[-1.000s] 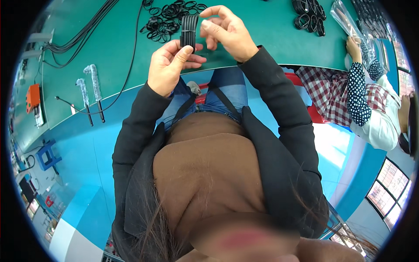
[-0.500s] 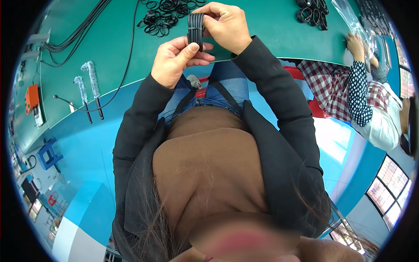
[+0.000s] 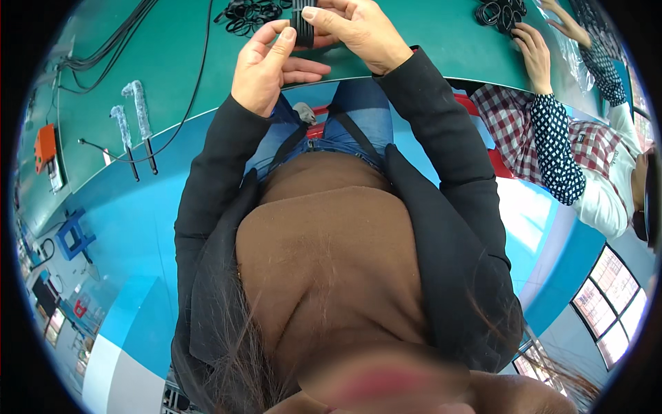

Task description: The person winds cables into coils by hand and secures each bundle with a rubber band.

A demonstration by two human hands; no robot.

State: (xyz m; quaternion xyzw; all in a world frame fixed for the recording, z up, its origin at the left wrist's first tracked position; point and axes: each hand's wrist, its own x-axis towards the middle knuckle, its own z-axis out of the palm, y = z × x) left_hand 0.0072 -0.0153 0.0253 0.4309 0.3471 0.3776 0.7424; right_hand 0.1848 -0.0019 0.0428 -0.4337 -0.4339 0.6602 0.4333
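Note:
A compact bundle of black cable [image 3: 303, 29], coiled in parallel loops with a band round it, is held over the near part of the green table, partly cut off by the upper picture edge. My right hand [image 3: 364, 34] grips it from the right, thumb on its front and fingers behind. Against its lower left side, my left hand [image 3: 262, 72] pinches with thumb and forefinger; the other fingers stretch out below. Exactly which part the left fingertips pinch is too small to tell. Beyond my hands lies a pile of loose black loops [image 3: 241, 17].
Long black cables [image 3: 114, 34] run over the green table [image 3: 172, 62] at left. Two wrapped hammer-like tools [image 3: 141, 117] and an orange device [image 3: 46, 148] lie near its left side. At right, a co-worker's hand [image 3: 534, 58] is by coiled cables [image 3: 500, 15] and a clear plastic bag [image 3: 571, 65].
Both my hands and the cable bundle have moved up in the picture. My right thumb now lies over the bundle's front. The co-worker's near hand has reached left to the coiled cables.

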